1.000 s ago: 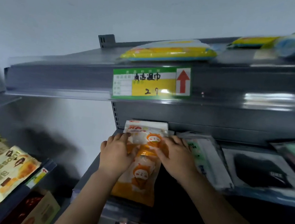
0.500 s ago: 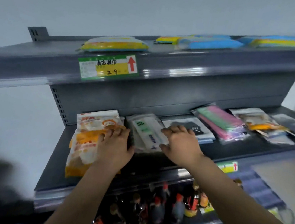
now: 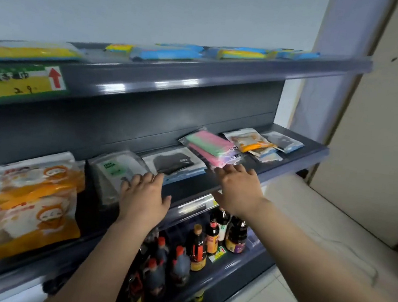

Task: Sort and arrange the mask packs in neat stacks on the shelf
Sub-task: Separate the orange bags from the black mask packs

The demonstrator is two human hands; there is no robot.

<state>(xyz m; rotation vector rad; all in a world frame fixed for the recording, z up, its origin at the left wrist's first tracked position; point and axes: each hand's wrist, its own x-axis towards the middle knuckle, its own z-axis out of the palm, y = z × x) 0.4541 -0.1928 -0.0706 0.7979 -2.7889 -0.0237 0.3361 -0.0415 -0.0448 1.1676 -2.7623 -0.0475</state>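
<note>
Grey metal is carrying everything in the head view: the middle shelf (image 3: 260,170) is holding the mask packs in a row. Orange packs (image 3: 34,204) are lying at the far left, a clear pack with green print (image 3: 116,171) just beside them, then a pack with a black mask (image 3: 174,164), a pink and green stack (image 3: 209,147), and a loose overlapping pile (image 3: 255,143) at the right end.

Compared with half a second ago, the view is swinging rightward and both hands are moving along the row. The left hand (image 3: 144,198), which was resting on the orange packs, is now lying with fingers spread and relaxed over the near edge of the clear pack, gripping nothing. The right hand (image 3: 237,188), earlier on the clear pack, is now reaching with straight, spread fingers, their tips touching the front of the pink and green stack.

Dark bottles (image 3: 197,247) are standing on the shelf below, and yellow and blue packets (image 3: 167,52) are lying on the top shelf.
</note>
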